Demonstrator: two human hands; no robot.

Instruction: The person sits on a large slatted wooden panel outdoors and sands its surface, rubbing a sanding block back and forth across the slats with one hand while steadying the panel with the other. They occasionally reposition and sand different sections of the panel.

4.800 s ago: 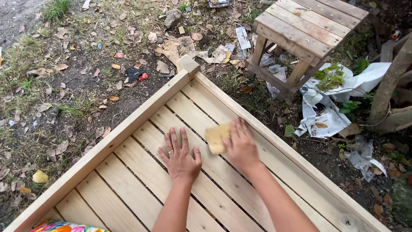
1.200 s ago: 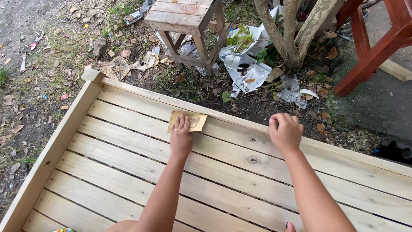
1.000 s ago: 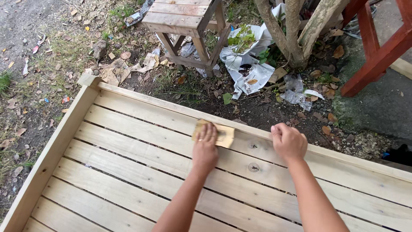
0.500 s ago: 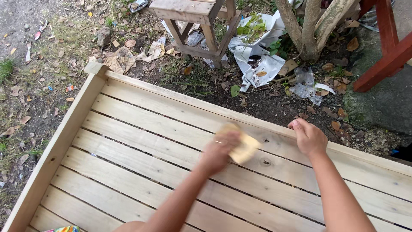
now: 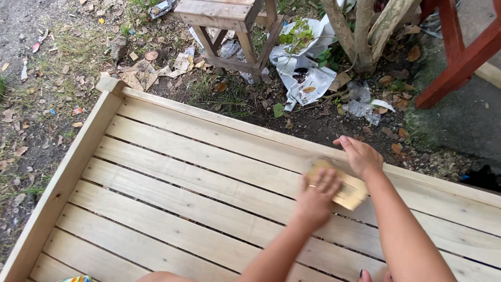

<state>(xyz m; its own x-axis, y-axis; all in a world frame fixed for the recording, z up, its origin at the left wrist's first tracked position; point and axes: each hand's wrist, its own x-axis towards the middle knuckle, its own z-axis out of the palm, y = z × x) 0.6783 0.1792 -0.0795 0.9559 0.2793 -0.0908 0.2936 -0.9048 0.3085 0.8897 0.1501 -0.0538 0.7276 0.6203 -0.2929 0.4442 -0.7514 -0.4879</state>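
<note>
Pressing tan sanding sheet [image 5: 347,189], left hand [image 5: 314,197], slatted planks [image 5: 172,183]

You're outdoors in a yard used as a rough woodworking spot: bare dirt with dry leaves [image 5: 31,130] along the left of the frame, a slatted pale wood frame [image 5: 172,177] across the middle, a wooden stool [image 5: 229,21] and tree trunk [image 5: 365,31] at the top

Sanding pad [image 5: 348,190] blurred, part under left hand [image 5: 315,198]; wooden stool [image 5: 229,26] top cut off.
</note>
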